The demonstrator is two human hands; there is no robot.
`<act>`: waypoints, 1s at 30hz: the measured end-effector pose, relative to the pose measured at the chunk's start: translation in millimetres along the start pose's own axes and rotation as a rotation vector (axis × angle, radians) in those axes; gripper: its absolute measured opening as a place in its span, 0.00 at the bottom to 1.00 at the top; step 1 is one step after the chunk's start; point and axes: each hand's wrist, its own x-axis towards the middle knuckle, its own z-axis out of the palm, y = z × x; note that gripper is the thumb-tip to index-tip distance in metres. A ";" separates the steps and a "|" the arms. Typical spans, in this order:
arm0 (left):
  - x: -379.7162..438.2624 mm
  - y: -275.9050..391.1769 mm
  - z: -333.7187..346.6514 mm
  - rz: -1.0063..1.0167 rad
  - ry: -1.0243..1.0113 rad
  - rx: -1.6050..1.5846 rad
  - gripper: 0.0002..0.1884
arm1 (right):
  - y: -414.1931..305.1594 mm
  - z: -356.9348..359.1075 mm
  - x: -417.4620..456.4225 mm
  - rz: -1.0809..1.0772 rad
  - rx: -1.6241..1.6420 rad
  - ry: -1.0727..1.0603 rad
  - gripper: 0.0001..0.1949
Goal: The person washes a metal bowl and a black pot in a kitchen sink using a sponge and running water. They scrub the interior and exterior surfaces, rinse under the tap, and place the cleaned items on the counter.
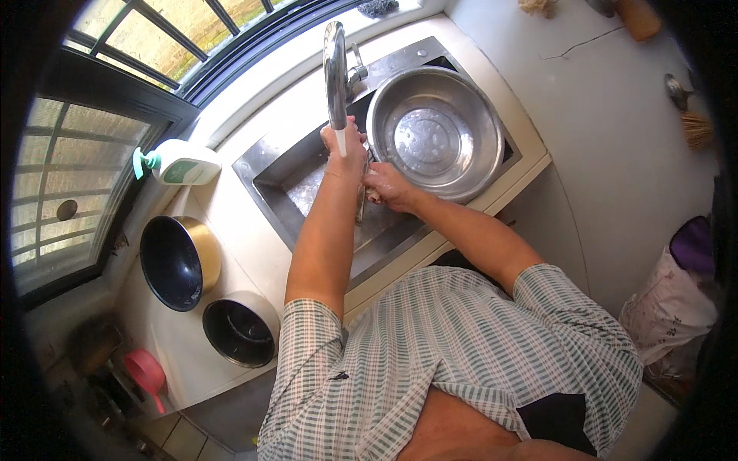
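Under the chrome faucet (334, 75), my left hand (344, 138) is closed around one end of a thin flat object (361, 204). That object appears nearly edge-on, so its kind is unclear. Water (342, 143) runs from the spout onto my left hand and wrist. My right hand (391, 185) presses a small pale wad (373, 196), perhaps a cloth or scrubber, against the flat object. Both hands are wet and above the stainless steel sink (271, 187). Just right of them, a large steel basin (490, 132) rests over the sink's right part, with a little water inside.
A white pump bottle (190, 163) stands on the counter at the left. Nearer me are a gold-sided pot (210, 253) and a pale pot (268, 314), both dark inside. A pink ladle (145, 371) lies farther left. A barred window (167, 46) borders the sink.
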 end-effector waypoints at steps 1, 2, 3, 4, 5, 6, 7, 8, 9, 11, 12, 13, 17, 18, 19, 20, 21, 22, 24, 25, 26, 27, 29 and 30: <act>4.9 -5.3 -1.8 0.078 -0.005 0.129 0.09 | 1.1 1.0 0.0 0.000 -0.005 0.013 0.05; 8.4 -10.6 -5.9 0.285 0.031 0.387 0.11 | 1.3 1.2 -0.5 0.002 0.008 -0.003 0.05; 3.8 -11.4 -4.7 0.486 0.058 0.644 0.13 | -3.5 1.0 -4.2 0.005 0.021 -0.010 0.05; -5.0 -3.7 0.8 0.695 0.080 0.900 0.14 | -8.1 -1.2 -4.5 0.001 0.034 -0.017 0.05; -14.9 4.8 1.1 0.694 0.003 1.024 0.14 | -10.3 -2.9 -2.1 -0.008 0.052 -0.011 0.05; -37.4 19.6 3.8 0.692 -0.092 1.148 0.14 | -11.6 -7.6 -0.8 -0.020 0.075 0.008 0.04; -42.5 20.2 -6.5 0.750 -0.122 1.187 0.14 | -13.1 -4.9 0.1 -0.023 0.094 0.006 0.04; -49.3 19.5 -17.4 0.805 -0.155 1.227 0.14 | -15.4 -4.8 -0.8 -0.025 0.091 -0.018 0.04; -50.2 22.5 -30.1 0.801 -0.221 1.269 0.14 | -25.5 -1.8 -3.1 -0.028 0.085 -0.051 0.05; -54.2 24.4 -50.8 0.790 -0.384 1.344 0.15 | -30.9 -9.1 -1.2 -0.034 0.050 -0.102 0.06; -58.4 24.7 -57.7 0.904 -0.382 1.210 0.17 | -29.8 -15.4 3.0 -0.034 0.020 -0.133 0.07; -48.7 22.4 -69.7 0.846 -0.347 1.193 0.18 | -33.7 -12.9 3.6 -0.030 -0.014 -0.178 0.09; -25.9 33.3 -92.2 0.351 -0.334 1.144 0.28 | -50.0 -0.5 -27.3 -0.033 -0.283 -0.240 0.09; -23.3 43.6 -92.2 0.304 -0.366 1.179 0.27 | -64.4 12.2 -42.0 -0.006 -0.284 -0.274 0.09; -24.1 52.7 -88.3 0.258 -0.412 1.215 0.27 | -63.6 11.4 -43.2 -0.013 -0.315 -0.273 0.09; -28.2 58.2 -83.9 0.260 -0.400 1.258 0.26 | -61.2 9.6 -42.9 -0.020 -0.345 -0.273 0.09; -32.4 60.9 -78.0 0.262 -0.389 1.301 0.25 | -58.3 7.2 -41.6 -0.028 -0.375 -0.272 0.09; -36.0 60.7 -72.8 0.264 -0.377 1.345 0.23 | -53.8 4.8 -36.8 -0.027 -0.323 -0.276 0.09; -45.9 44.3 -72.2 0.528 -0.377 1.346 0.20 | -45.6 -0.8 -22.1 -0.026 -0.216 -0.284 0.09; -63.1 43.8 -68.2 0.657 -0.380 1.346 0.19 | -44.0 -3.7 -17.5 -0.018 -0.175 -0.268 0.10; -79.4 45.3 -64.0 0.697 -0.428 1.272 0.16 | -42.7 -7.0 -13.1 -0.011 -0.134 -0.251 0.10; -89.7 37.8 -69.2 0.860 -0.395 1.229 0.16 | -40.9 -6.7 -10.5 0.001 -0.092 -0.243 0.11; -103.0 22.6 -78.6 1.184 -0.325 1.122 0.16 | -39.8 -8.4 -7.2 0.009 -0.044 -0.238 0.11; -113.5 20.8 -81.0 1.236 -0.343 1.071 0.15 | -39.3 -11.5 -6.2 0.008 -0.020 -0.243 0.12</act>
